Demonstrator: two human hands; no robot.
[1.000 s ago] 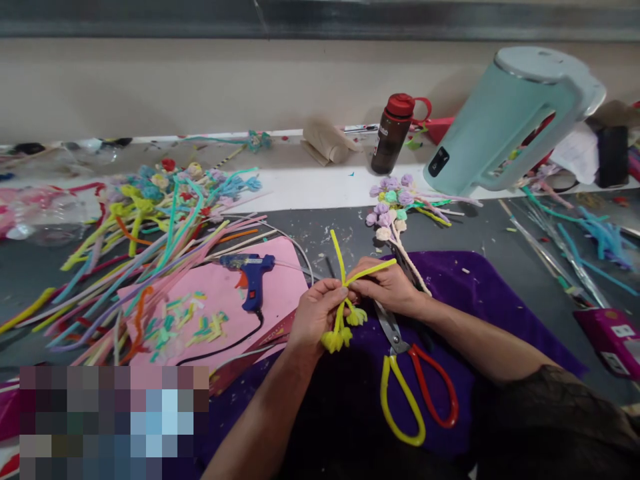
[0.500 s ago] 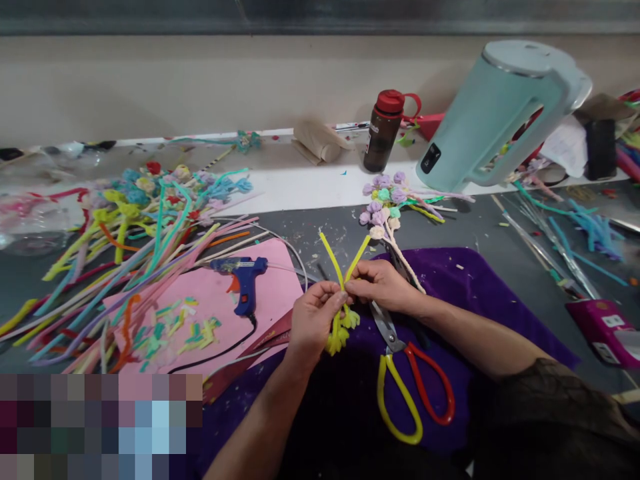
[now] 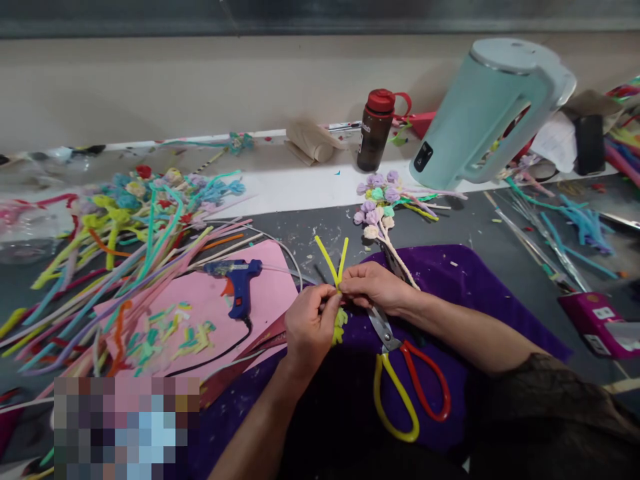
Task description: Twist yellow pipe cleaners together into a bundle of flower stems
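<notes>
At the lower left of the head view, a patch of blurred squares hides whatever lies there, and beside the left edge a clear plastic bottle [image 3: 27, 230] is hard to make out. A purple packet [image 3: 595, 327] is cut off by the right edge. Dark clothing covers part of the purple cloth [image 3: 450, 267], and the scissors [image 3: 389, 342] lie on that cloth with their handles apart, their blade tips out of sight beneath the right hand [image 3: 375, 288]. Between the two hands, in front of the body, is the yellow fuzzy stem [image 3: 326, 253], its two ends standing up in a narrow V. Below the grip, yellow flower heads [image 3: 339, 327] show only partly, since the left hand [image 3: 311, 319] covers the rest. The left thumb and forefinger are pinched together on the stem where the V meets; its other fingers are curled and mostly hidden. The right thumb and forefinger pinch the same spot, just beside the left fingertips; whether the hands touch cannot be told. Its remaining fingers bend inward, partly hidden.
</notes>
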